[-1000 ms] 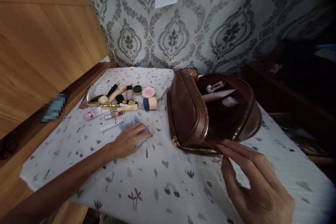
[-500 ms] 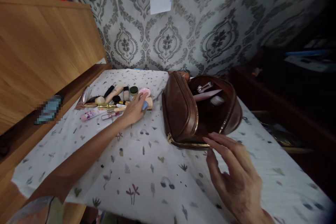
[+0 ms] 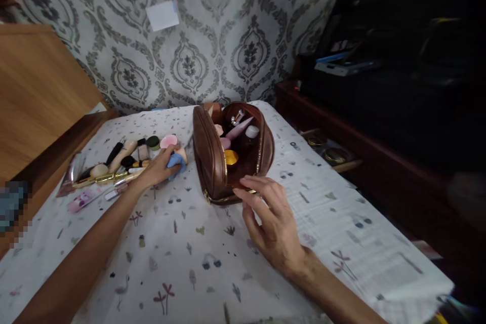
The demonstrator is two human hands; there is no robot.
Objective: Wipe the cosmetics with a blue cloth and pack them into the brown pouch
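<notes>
My left hand (image 3: 155, 168) is at the right end of a cluster of cosmetics, its fingers closed around a soft blue piece (image 3: 175, 163) that looks like a sponge or cloth. Right by its fingertips are a pink round compact (image 3: 168, 141) and a beige item (image 3: 182, 154), partly covered. My right hand (image 3: 270, 215) grips the front rim of an open brown makeup bag (image 3: 208, 162), fingers over the zip edge and thumb outside. Inside the bag lie a pink-mauve tube (image 3: 240, 128), a white-capped item (image 3: 252, 132) and a yellow round item (image 3: 230, 157).
Left of my hand lie a dark-lidded jar (image 3: 153, 142), a beige tube (image 3: 122, 156), a purple-pink tube (image 3: 84, 199) and a clear pouch (image 3: 68, 177). A patterned white cloth (image 3: 212, 283) covers the table. A wooden panel (image 3: 41, 91) stands left, an open drawer (image 3: 332, 154) right.
The view has swung right, so everything sits further left. More of the blue piece shows at my left hand, and more of the bag's inside is visible. My right hand stays at the bag's rim.
</notes>
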